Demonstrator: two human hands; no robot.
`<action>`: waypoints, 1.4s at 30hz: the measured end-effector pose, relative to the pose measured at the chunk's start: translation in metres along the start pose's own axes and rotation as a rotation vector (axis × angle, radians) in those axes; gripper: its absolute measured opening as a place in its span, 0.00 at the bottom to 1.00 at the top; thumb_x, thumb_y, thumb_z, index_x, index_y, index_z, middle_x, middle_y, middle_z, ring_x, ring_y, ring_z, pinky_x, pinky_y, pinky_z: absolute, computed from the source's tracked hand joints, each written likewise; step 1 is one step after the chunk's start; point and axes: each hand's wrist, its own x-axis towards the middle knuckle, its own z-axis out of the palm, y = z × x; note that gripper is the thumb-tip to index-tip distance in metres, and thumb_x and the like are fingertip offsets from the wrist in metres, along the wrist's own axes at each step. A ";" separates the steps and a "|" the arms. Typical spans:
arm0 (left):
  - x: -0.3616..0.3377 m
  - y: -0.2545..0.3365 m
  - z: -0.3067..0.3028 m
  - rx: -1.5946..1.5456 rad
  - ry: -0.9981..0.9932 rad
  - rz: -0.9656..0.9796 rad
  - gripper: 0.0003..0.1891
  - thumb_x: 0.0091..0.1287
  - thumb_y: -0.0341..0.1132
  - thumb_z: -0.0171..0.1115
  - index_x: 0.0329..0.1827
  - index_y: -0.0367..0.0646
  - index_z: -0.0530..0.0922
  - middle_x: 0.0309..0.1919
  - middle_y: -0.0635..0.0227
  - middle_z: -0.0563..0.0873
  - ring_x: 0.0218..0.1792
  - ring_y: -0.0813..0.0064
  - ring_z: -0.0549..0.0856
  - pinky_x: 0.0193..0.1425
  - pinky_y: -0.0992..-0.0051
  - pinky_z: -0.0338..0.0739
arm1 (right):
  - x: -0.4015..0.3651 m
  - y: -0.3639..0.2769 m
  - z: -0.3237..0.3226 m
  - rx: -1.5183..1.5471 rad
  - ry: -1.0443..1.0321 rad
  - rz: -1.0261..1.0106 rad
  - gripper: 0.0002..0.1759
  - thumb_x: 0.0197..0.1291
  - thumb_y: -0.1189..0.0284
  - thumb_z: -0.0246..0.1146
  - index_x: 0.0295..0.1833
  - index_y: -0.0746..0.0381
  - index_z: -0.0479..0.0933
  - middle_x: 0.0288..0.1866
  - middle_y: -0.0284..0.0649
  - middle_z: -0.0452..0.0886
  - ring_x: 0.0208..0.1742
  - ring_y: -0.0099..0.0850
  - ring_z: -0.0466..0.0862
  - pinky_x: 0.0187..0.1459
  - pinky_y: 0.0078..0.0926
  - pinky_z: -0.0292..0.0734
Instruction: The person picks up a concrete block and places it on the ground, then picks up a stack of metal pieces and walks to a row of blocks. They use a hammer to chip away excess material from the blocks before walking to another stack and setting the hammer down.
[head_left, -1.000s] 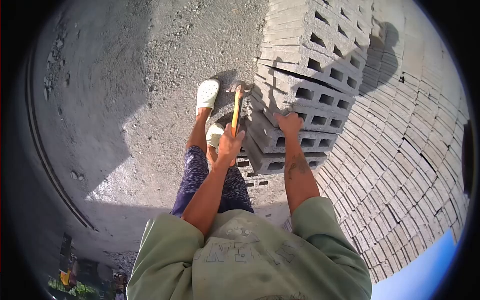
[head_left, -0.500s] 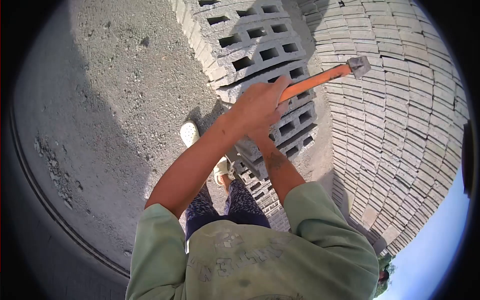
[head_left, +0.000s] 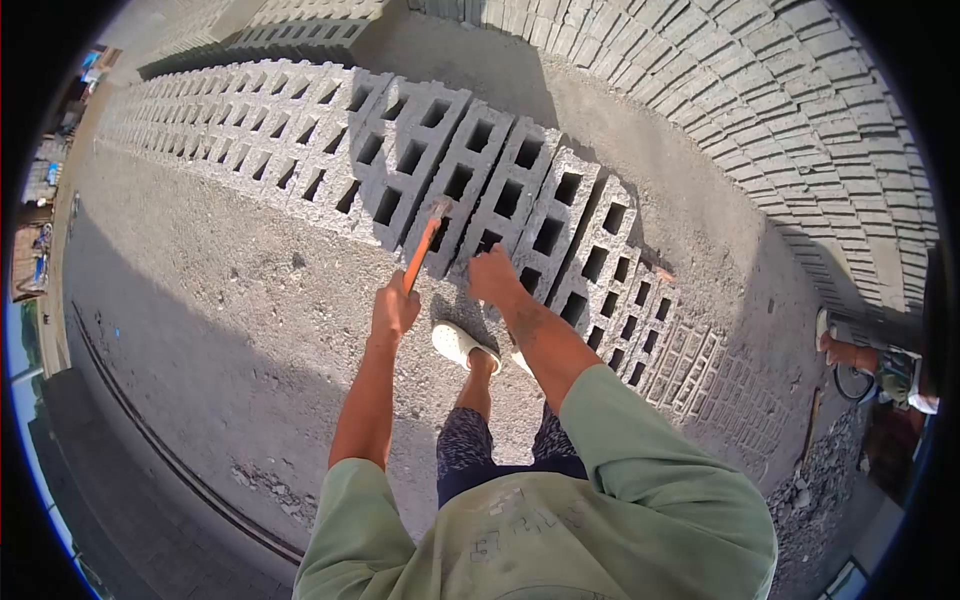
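With left hand (head_left: 397, 310) closed around the handle of a hammer (head_left: 424, 243), its head over the upright hollow blocks (head_left: 470, 158). With right hand (head_left: 492, 277) curled at their near edge, exact grip hidden. Beyond narrow gaps, to the right, smaller blocks (head_left: 640, 325); close below, a shoe (head_left: 458, 344); farther off, a stacked wall (head_left: 720, 80) and another person's leg (head_left: 848, 354).

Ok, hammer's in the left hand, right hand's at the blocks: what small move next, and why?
I'd probably draw the right hand back slightly before any tap: it is at the near end of one hollow block, while the hammer in the left hand has its head over the neighboring block, close by.
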 end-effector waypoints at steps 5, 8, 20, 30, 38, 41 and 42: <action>-0.077 0.032 -0.015 -0.618 0.333 -0.280 0.05 0.61 0.29 0.56 0.35 0.38 0.71 0.16 0.67 0.74 0.16 0.77 0.75 0.22 0.74 0.70 | -0.049 0.015 -0.011 0.054 -0.052 -0.051 0.19 0.31 0.58 0.68 0.22 0.64 0.80 0.23 0.46 0.80 0.30 0.41 0.81 0.43 0.31 0.67; -0.132 0.055 -0.006 -1.102 0.315 -0.530 0.05 0.59 0.25 0.58 0.32 0.41 0.70 0.17 0.73 0.72 0.14 0.84 0.71 0.17 0.79 0.65 | -0.044 0.012 -0.014 0.074 -0.058 -0.107 0.17 0.33 0.60 0.66 0.22 0.65 0.80 0.22 0.48 0.80 0.29 0.44 0.81 0.46 0.35 0.70; -0.179 0.015 0.074 -1.602 0.880 -0.883 0.03 0.61 0.23 0.54 0.32 0.39 0.70 0.18 0.69 0.74 0.14 0.80 0.72 0.19 0.79 0.67 | -0.024 -0.004 -0.047 0.185 -0.250 0.074 0.28 0.32 0.55 0.72 0.25 0.72 0.76 0.20 0.50 0.79 0.27 0.45 0.81 0.33 0.35 0.74; -0.190 0.000 0.101 -1.335 0.701 -1.049 0.04 0.57 0.27 0.55 0.34 0.40 0.72 0.21 0.69 0.76 0.21 0.80 0.76 0.28 0.76 0.72 | -0.025 0.003 -0.046 0.188 -0.266 0.121 0.30 0.34 0.54 0.73 0.27 0.73 0.75 0.16 0.46 0.74 0.22 0.35 0.77 0.30 0.33 0.71; -0.144 -0.003 0.169 -0.955 0.014 -0.978 0.16 0.53 0.31 0.58 0.44 0.37 0.74 0.33 0.48 0.82 0.38 0.45 0.81 0.40 0.58 0.74 | -0.013 0.015 -0.043 0.216 -0.248 0.026 0.25 0.36 0.59 0.73 0.27 0.73 0.75 0.16 0.46 0.74 0.20 0.33 0.75 0.29 0.33 0.71; -0.162 -0.011 0.132 -0.940 0.103 -1.151 0.15 0.52 0.31 0.58 0.43 0.37 0.74 0.32 0.49 0.82 0.35 0.49 0.82 0.39 0.60 0.74 | -0.021 0.011 -0.049 0.312 -0.264 0.086 0.26 0.37 0.59 0.73 0.27 0.73 0.76 0.16 0.46 0.75 0.21 0.34 0.76 0.29 0.33 0.71; -0.170 -0.014 0.126 -1.016 0.194 -1.181 0.13 0.52 0.29 0.58 0.40 0.37 0.73 0.29 0.53 0.80 0.31 0.57 0.81 0.38 0.64 0.74 | -0.020 0.001 -0.055 0.187 -0.310 0.106 0.26 0.38 0.58 0.74 0.28 0.72 0.76 0.19 0.47 0.76 0.24 0.35 0.78 0.31 0.34 0.72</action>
